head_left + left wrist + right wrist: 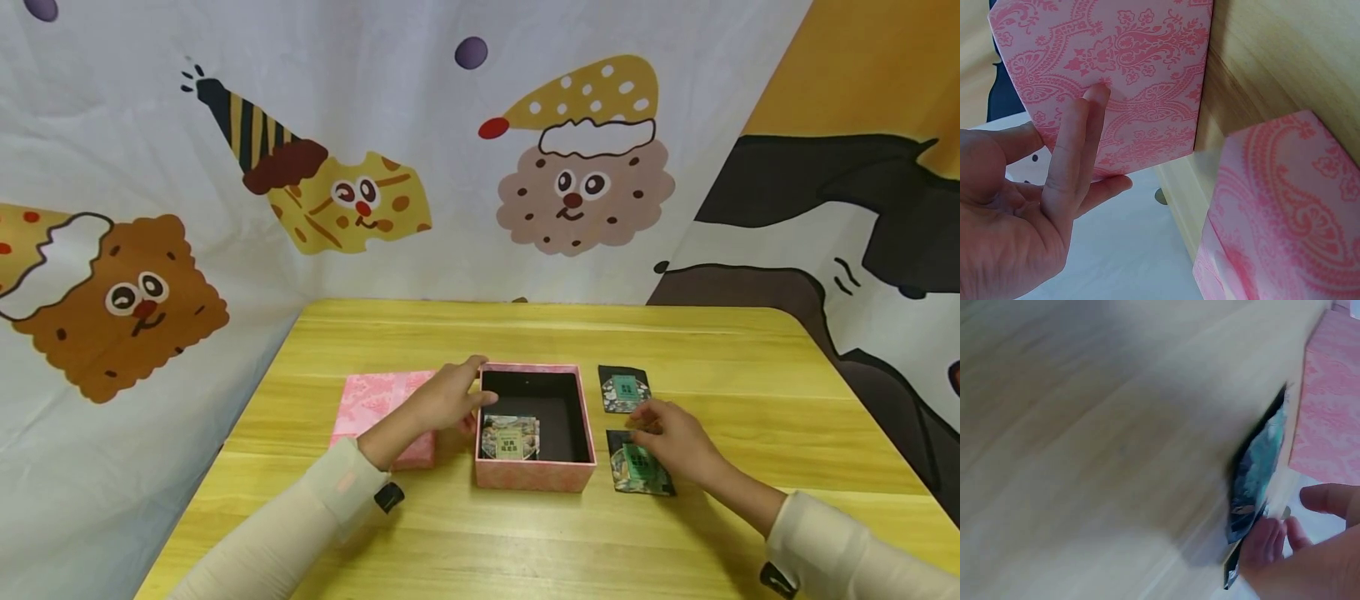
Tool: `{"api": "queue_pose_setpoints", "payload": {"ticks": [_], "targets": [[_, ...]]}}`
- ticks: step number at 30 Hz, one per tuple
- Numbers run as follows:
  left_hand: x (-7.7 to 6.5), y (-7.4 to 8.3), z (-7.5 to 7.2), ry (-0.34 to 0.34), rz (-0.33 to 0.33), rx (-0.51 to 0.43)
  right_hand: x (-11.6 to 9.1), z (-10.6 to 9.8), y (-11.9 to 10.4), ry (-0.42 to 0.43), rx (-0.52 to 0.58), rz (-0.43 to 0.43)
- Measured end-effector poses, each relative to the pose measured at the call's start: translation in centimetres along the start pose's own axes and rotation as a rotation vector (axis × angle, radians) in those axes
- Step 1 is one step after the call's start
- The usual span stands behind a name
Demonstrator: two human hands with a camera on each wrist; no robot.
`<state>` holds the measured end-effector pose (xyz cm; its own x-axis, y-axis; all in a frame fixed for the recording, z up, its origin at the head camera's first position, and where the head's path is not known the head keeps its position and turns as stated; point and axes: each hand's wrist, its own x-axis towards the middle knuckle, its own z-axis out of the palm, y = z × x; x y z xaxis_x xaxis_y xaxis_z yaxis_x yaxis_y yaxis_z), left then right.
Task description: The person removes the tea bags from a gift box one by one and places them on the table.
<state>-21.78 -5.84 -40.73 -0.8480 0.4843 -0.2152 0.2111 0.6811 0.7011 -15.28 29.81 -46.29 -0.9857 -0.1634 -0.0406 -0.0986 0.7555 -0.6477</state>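
Note:
An open pink patterned box (534, 477) with a black inside stands mid-table. One tea sachet (510, 438) with a colourful printed front lies in its near left part. My left hand (444, 397) holds the box's left wall; the thumb reaches over the rim, and the fingers lie against the patterned outside (1141, 81). To the right of the box are two more sachets, a dark floral one (624, 389) farther back and a green-labelled one (637, 463) nearer. Over the gap between them hovers my right hand (678, 437), fingers loosely bent, thumb apart, with nothing visibly gripped.
Left of the box sits a matching pink lid (375, 404), partly hidden behind my left forearm. The wooden table (510, 542) ends at a cloth backdrop (450, 275) printed with cartoon biscuits.

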Motion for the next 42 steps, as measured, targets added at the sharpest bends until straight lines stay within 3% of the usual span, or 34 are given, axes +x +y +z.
{"api": "queue_pose_setpoints", "payload": {"ticks": [8, 13, 19, 42], "targets": [[-0.1, 0.1, 0.0, -0.005, 0.001, 0.007, 0.7, -0.8, -0.8, -0.250, 0.607, 0.164], [-0.2, 0.3, -0.1, -0.003, -0.012, 0.012, 1.1, -1.6, -1.7, -0.361, 0.795, 0.186], [-0.2, 0.3, -0.1, -0.004, -0.008, 0.005, 1.2, -2.7, -3.1, -0.386, 0.876, 0.175], [0.0, 0.1, 0.0, -0.006, -0.004, -0.003, 1.9, -3.7, -6.5, -0.401, 0.879, 0.116]]}}
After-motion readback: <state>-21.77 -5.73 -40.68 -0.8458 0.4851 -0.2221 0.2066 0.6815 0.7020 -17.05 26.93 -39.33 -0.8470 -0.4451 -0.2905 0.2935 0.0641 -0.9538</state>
